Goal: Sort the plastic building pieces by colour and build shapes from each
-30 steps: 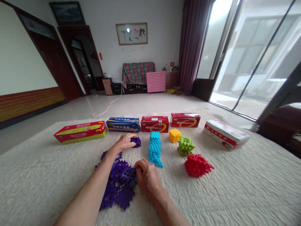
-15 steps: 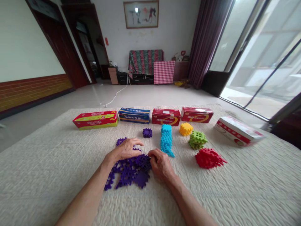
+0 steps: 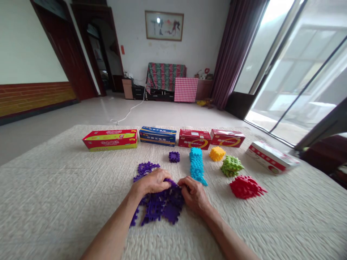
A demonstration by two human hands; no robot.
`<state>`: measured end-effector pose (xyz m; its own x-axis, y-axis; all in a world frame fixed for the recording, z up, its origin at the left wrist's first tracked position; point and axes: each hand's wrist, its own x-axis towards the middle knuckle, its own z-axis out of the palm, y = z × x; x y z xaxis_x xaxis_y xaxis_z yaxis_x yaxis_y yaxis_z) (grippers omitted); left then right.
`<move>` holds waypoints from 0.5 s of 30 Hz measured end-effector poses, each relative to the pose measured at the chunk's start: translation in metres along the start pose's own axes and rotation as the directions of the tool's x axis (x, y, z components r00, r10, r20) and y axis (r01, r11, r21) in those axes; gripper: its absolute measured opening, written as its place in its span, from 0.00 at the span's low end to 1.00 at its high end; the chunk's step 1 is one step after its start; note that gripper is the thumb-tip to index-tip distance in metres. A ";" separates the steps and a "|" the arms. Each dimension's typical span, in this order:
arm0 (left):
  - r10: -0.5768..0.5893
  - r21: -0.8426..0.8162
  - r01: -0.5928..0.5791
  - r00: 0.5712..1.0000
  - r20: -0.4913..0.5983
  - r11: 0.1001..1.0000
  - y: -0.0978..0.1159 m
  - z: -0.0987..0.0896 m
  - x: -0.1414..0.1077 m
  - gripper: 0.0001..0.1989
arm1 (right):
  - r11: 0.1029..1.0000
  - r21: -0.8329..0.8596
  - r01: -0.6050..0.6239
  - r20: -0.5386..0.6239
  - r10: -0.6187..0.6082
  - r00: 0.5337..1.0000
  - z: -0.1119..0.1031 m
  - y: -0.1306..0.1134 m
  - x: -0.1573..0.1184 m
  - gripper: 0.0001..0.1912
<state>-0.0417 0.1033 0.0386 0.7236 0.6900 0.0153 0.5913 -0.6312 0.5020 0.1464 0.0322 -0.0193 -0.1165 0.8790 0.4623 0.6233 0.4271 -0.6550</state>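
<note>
Several flat purple interlocking building pieces with notched edges (image 3: 154, 210) lie in a loose pile in front of me. Over the pile, my left hand (image 3: 157, 181) is closed, thumb and fingers pinching the edge of a purple piece (image 3: 171, 182). Its right side meets my right hand (image 3: 193, 192), whose fingers are curled and pinched on a purple piece at the pile's right edge. The fingertips of both hands are partly hidden. Beyond them sits a small stack of purple pieces (image 3: 174, 156).
To the right stand blue pieces (image 3: 196, 166), a yellow stack (image 3: 217, 154), a green stack (image 3: 232, 166) and a red heap (image 3: 247, 187). Behind is a row of boxes, among them a red-and-yellow box (image 3: 111, 140) and a blue box (image 3: 157, 136). A white box (image 3: 272, 157) lies at right.
My left hand has come down from above the pile and closed on a purple piece, beside my right hand. The whole view has shifted slightly.
</note>
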 end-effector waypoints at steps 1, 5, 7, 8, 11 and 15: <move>-0.024 -0.004 0.024 1.000 0.009 1.000 0.000 -0.001 0.001 0.09 | 1.000 -0.002 0.001 0.004 -0.001 1.000 0.000 0.000 0.000 0.13; -0.090 -0.073 0.086 0.994 -0.057 0.994 -0.002 -0.002 0.004 0.14 | 1.000 0.002 -0.005 0.005 0.005 1.000 -0.002 -0.002 0.000 0.13; -0.102 -0.114 0.088 0.987 -0.123 0.990 -0.004 0.003 0.007 0.21 | 1.000 0.008 -0.009 0.003 0.009 1.000 -0.002 -0.002 0.000 0.13; -0.110 -0.122 0.092 0.983 -0.149 0.988 -0.005 0.006 0.008 0.24 | 1.000 0.010 -0.009 0.001 0.009 1.000 -0.001 -0.001 0.000 0.13; -0.112 -0.105 0.094 0.977 -0.184 0.990 -0.009 0.018 0.014 0.25 | 1.000 0.010 -0.006 -0.004 0.006 1.000 -0.001 0.000 0.000 0.14; -0.072 -0.022 0.068 0.958 -0.279 0.997 -0.012 0.027 0.019 0.24 | 1.000 0.016 -0.007 -0.006 0.007 1.000 -0.001 0.001 0.000 0.14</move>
<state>-0.0256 0.1145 0.0099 0.5514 0.8048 0.2197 0.6311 -0.5746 0.5210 0.1477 0.0328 -0.0198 -0.1079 0.8807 0.4613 0.6114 0.4247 -0.6677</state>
